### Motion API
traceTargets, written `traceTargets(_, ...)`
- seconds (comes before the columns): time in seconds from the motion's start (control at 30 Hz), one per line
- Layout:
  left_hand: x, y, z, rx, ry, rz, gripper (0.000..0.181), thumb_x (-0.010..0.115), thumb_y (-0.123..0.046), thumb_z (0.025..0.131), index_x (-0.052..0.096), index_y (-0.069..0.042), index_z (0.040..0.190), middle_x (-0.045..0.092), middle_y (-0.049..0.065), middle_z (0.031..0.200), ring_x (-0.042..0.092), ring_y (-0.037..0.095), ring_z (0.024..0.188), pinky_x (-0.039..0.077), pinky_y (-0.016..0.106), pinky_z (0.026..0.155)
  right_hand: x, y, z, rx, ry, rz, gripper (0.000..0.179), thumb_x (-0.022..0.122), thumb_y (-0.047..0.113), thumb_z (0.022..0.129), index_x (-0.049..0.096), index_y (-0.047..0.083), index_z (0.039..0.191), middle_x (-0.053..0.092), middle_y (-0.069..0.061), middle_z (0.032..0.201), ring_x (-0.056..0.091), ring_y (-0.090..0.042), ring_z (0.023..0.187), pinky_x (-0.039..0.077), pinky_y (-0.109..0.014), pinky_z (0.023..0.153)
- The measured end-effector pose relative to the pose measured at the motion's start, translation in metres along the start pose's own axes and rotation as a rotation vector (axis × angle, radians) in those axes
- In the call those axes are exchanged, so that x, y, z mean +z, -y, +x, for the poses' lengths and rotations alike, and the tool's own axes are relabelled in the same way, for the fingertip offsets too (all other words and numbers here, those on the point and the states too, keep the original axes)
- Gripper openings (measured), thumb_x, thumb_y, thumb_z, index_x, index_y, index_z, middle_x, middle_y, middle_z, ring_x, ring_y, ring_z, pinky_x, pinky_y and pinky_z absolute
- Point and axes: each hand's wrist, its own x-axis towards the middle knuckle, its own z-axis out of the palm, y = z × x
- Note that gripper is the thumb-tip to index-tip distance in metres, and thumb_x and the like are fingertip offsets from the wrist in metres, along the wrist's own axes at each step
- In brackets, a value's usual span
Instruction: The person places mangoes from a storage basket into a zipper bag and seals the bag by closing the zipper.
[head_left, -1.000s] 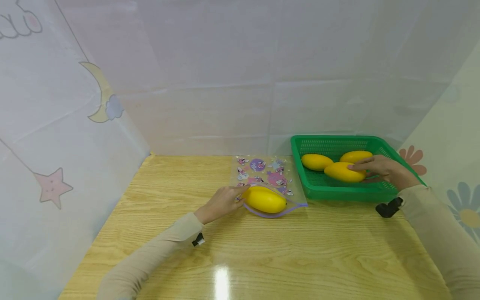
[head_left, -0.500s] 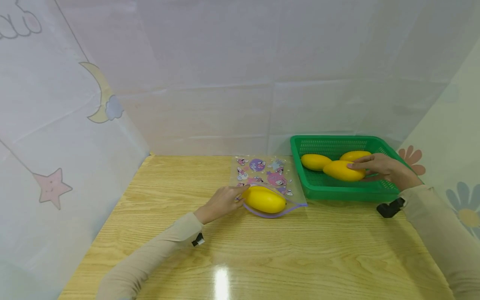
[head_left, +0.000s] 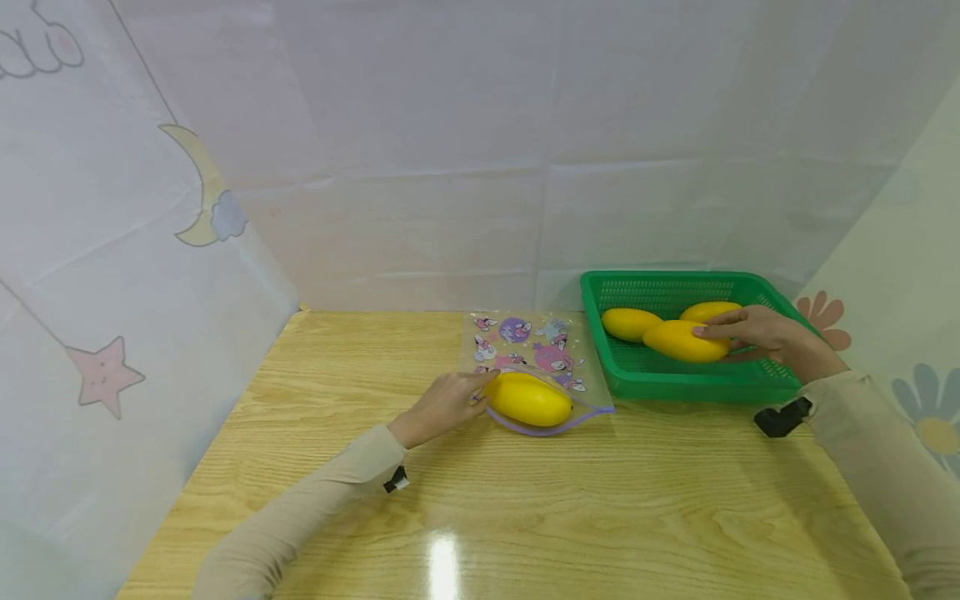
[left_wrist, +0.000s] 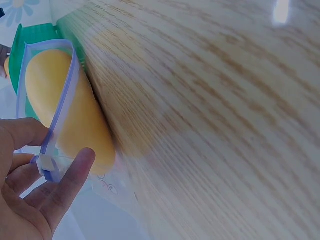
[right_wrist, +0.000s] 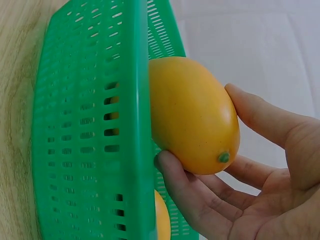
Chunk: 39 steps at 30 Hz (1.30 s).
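Note:
My right hand grips a yellow mango inside the green basket. Its thumb lies on one side and the fingers on the other, and the mango's green stem spot faces the wrist in the right wrist view. Two more mangoes, one on the left and one behind, lie in the basket. My left hand pinches the left end of a clear zip bag printed with cartoon figures. The bag's purple-edged mouth gapes, with another mango lying inside. A white slider shows between the left fingers.
The green basket stands at the back right of the wooden table, close to the bag's right side. A pale sheet hangs behind the table's back edge. Printed sheets rise at both sides.
The mango in my right hand has shifted very slightly left and up, and the hand with it. My left hand and the bag have stayed in place.

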Motion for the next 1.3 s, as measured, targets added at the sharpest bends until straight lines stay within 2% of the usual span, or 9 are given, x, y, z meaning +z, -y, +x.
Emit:
traceTargets(0.37, 0.001, 0.001, 0.001, 0.017, -0.01, -0.009, 0.041, 0.074, -0.002, 0.087, 0.064, 0.003, 0.126, 0.07, 0.016, 0.115, 0.024, 0.001, 0.044, 0.026, 0.013, 0.042, 0.002, 0.006, -0.003, 0.001, 0.005, 0.018, 0.08, 0.056, 0.038, 0.101, 0.019, -0.015, 0.15, 0.017, -0.04, 0.149, 0.032, -0.056, 0.131, 0.053, -0.043, 0.092)
traceTargets(0.73, 0.001, 0.002, 0.001, 0.017, -0.012, -0.013, 0.042, 0.074, -0.003, 0.087, 0.063, 0.004, 0.127, 0.069, 0.017, 0.116, 0.021, 0.0, 0.043, 0.025, 0.014, 0.041, 0.006, 0.014, -0.007, -0.029, 0.025, -0.005, 0.077, 0.055, 0.037, 0.102, 0.022, -0.014, 0.15, 0.023, -0.038, 0.147, 0.048, -0.044, 0.123, 0.055, -0.04, 0.088)
traceTargets(1.03, 0.0, 0.0, 0.001, -0.004, 0.003, -0.016, 0.042, 0.073, -0.002, 0.087, 0.063, 0.004, 0.127, 0.069, 0.017, 0.117, 0.022, 0.001, 0.043, 0.024, 0.014, 0.041, 0.01, 0.02, -0.01, -0.049, 0.025, -0.01, 0.077, 0.057, 0.038, 0.101, 0.025, -0.012, 0.15, 0.022, -0.038, 0.149, 0.036, -0.052, 0.128, 0.054, -0.043, 0.09)
traceTargets(1.3, 0.001, 0.001, 0.003, -0.005, 0.01, -0.005, 0.042, 0.074, -0.004, 0.088, 0.063, 0.003, 0.128, 0.071, 0.016, 0.112, 0.022, 0.001, 0.043, 0.024, 0.014, 0.042, 0.013, 0.026, -0.012, -0.082, 0.022, 0.003, 0.072, 0.057, 0.034, 0.102, 0.028, -0.011, 0.149, 0.023, -0.037, 0.15, 0.038, -0.049, 0.126, 0.055, -0.041, 0.088)
